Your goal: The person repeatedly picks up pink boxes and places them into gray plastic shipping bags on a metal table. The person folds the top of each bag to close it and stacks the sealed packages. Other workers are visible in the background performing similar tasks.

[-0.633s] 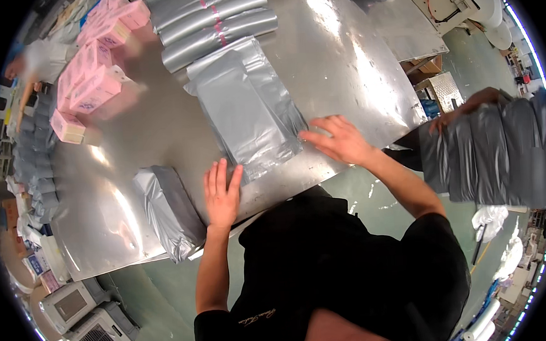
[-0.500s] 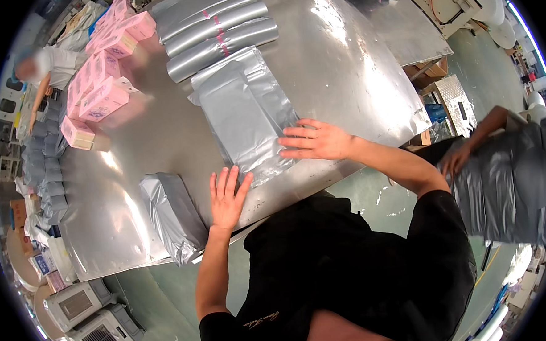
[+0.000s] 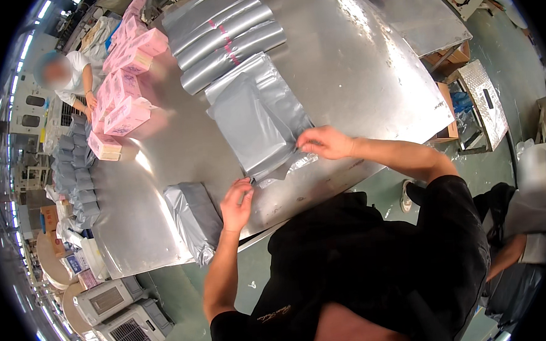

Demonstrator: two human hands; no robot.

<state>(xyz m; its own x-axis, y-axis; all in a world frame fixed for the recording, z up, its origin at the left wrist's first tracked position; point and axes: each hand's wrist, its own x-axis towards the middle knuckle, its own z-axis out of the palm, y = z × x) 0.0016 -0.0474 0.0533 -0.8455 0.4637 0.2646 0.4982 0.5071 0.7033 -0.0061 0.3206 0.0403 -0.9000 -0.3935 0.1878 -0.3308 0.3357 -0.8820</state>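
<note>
1. Right hand [image 3: 326, 143] pinched the near corner of the flat grey plastic mailer bag [image 3: 255, 119], fingers closed on its thin edge.
2. Left hand [image 3: 236, 203] lay loosely curled on the steel, holding nothing, just beside the bag's lower flap.
3. That bag lay near the front edge of the shiny metal worktable [image 3: 366, 67], topmost of a small stack.
4. It looked light, limp and slippery; a corner or the open lip seemed the best place to take hold.
5. Beside the left hand sat a stuffed grey plastic parcel [image 3: 192, 218].
6. Farther back lay rolled grey bag bundles [image 3: 226, 37] and pink cardboard boxes [image 3: 124, 92].
7. Another person [image 3: 74, 79] stood at the far left.
</note>
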